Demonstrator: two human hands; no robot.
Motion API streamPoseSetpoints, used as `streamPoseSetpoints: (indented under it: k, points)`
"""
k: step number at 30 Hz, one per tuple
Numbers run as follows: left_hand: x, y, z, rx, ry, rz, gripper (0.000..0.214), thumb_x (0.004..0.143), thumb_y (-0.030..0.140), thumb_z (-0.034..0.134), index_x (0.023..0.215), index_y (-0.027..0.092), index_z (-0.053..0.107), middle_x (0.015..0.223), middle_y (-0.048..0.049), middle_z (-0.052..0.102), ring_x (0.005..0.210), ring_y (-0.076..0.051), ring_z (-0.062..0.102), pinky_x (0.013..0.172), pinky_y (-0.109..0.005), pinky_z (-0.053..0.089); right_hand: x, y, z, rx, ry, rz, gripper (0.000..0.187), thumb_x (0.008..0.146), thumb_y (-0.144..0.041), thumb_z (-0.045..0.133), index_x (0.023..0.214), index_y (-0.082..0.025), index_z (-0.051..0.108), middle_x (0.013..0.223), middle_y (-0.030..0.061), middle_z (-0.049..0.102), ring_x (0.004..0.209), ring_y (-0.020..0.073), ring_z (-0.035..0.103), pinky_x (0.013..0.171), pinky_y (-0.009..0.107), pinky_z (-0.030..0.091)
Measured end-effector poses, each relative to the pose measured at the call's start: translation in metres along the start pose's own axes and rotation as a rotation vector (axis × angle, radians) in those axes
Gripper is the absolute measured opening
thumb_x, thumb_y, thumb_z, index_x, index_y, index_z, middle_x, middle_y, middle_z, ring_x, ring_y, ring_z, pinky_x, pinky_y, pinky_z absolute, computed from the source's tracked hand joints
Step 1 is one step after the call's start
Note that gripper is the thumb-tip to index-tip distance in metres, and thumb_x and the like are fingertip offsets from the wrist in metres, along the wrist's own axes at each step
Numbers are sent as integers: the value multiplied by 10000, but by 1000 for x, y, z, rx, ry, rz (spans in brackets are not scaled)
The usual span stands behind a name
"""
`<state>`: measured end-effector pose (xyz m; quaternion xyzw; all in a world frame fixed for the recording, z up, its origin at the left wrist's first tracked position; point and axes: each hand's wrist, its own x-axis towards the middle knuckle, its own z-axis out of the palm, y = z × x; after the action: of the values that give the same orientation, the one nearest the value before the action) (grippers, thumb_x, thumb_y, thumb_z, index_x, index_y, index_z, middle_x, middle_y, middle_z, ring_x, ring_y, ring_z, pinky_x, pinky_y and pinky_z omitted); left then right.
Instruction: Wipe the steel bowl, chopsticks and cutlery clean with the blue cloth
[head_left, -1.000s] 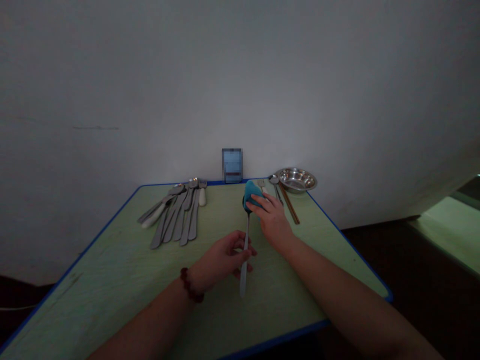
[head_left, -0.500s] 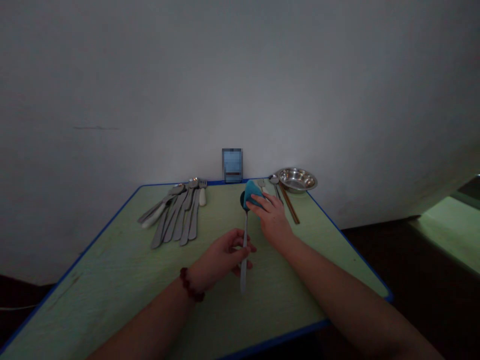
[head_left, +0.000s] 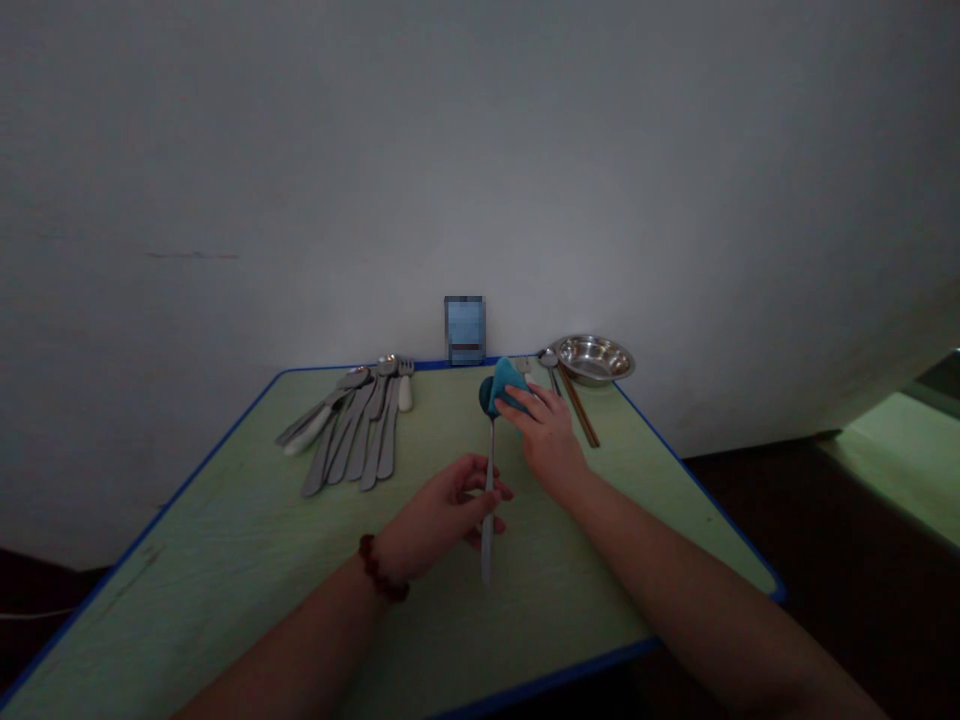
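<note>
1. Worktop [head_left: 187, 545]: pale green top with a blue edge, seen from the near side; the items below are listed left to right.
2. Flatware group [head_left: 352, 430]: spoons and forks lying side by side near the far left corner, heads toward the far edge; some have pale handles. Well apart from both hands.
3. Left hand [head_left: 442, 510]: closed around the handle of the long spoon, fingers curled; a dark beaded bracelet [head_left: 381, 568] sits on the wrist.
4. Long metal spoon [head_left: 488, 490]: lies lengthwise near the middle of the worktop, bowl toward the far edge, handle end projecting below the left hand.
5. Teal cloth [head_left: 506, 385]: pressed on the spoon bowl, covering most of it; a dark part of the bowl shows on its left.
6. Right hand [head_left: 547, 440]: fingers extended over the cloth, gripping it against the bowl.
7. Fork [head_left: 523, 367]: just beyond the cloth, partly hidden.
8. Small spoon [head_left: 549, 359] and wooden chopsticks [head_left: 577, 405]: near the far right corner, just beside the steel bowl [head_left: 594, 359].
9. Blurred blue rectangular object [head_left: 465, 330]: behind the far edge, against the wall; too blurred to identify.
</note>
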<state>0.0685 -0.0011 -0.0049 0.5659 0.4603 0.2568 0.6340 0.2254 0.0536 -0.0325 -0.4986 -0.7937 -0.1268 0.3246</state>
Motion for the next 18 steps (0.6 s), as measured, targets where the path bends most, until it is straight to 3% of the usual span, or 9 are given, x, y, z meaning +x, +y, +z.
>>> streamPoseSetpoints:
  k: [18]
  points:
    - [1, -2, -2, 17, -31, 22, 204, 723, 300, 494, 865, 186, 404, 928, -40, 558, 583, -92, 573, 441, -191, 406, 1, 6, 1, 19, 14, 7, 447, 759, -40, 359, 1106, -266, 525, 1201, 2, 494, 1118, 200, 365, 934, 408, 294]
